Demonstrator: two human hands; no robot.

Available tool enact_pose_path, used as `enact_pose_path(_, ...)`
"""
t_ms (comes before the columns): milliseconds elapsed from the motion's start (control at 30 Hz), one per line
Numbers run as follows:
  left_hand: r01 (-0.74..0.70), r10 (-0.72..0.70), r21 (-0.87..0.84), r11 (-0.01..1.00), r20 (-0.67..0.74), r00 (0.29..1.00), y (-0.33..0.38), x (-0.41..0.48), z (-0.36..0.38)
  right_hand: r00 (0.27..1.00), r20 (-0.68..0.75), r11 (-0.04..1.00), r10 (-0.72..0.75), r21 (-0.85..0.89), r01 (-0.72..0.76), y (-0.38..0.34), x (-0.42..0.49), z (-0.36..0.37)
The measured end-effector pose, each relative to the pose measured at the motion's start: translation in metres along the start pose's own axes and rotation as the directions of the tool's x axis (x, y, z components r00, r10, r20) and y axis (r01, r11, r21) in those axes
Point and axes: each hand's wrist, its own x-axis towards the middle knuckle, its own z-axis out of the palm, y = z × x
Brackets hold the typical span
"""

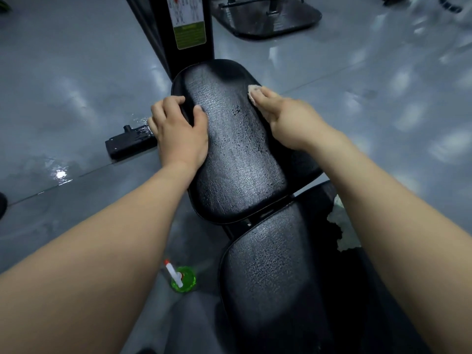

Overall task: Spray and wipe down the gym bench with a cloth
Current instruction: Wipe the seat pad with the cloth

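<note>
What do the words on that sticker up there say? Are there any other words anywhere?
Sticker on the black post, white top part: body drawings, writing too blurred to read.
Sticker, green bottom part: lines of small writing, too blurred to read.
Spray bottle on the floor: no writing shows.
Bench and cloth: no writing shows.

Cloth point(253, 93) on bench pad's point(237, 154) right edge, spray bottle point(181, 278) on floor point(63, 80) left

Cloth point(252, 95) on wet black bench point(237, 154)
</note>
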Motion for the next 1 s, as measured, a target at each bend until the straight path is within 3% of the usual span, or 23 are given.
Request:
enact_pose_path(167,-0.005,0.005,0.008,1.000,-0.003,1.000,0.002,0.000,-0.002,0.992,0.066,0.963,0.104,0.243,-0.117,0.010,0.025,0.000)
enact_pose_path(367,-0.008,0.008,0.016,1.000,-0.001,1.000,0.002,-0.001,-0.001,1.000,-0.012,0.999,-0.001,0.035,0.001,0.011,-0.023,0.002)
enact_pose_path(567,-0.010,0.010,0.004,1.000,0.001,1.000,0.001,0.000,-0.001,0.999,0.030,0.995,0.028,0.091,-0.031,0.023,0.010,0.004)
enact_pose_path(700,-0.004,0.004,0.007,1.000,-0.003,1.000,0.002,-0.001,-0.002,0.999,-0.043,0.999,0.005,0.037,-0.003,0.009,-0.014,0.004)
enact_pose_path(800,-0.003,0.003,0.008,1.000,-0.002,1.000,0.001,-0.002,-0.001,0.991,-0.047,0.992,-0.125,-0.018,0.124,-0.004,-0.041,0.012)
enact_pose_path(1000,0.002,-0.002,0.020,1.000,-0.008,1.000,0.003,-0.002,-0.002,0.993,-0.026,0.989,-0.112,-0.098,0.109,-0.005,-0.015,0.019)
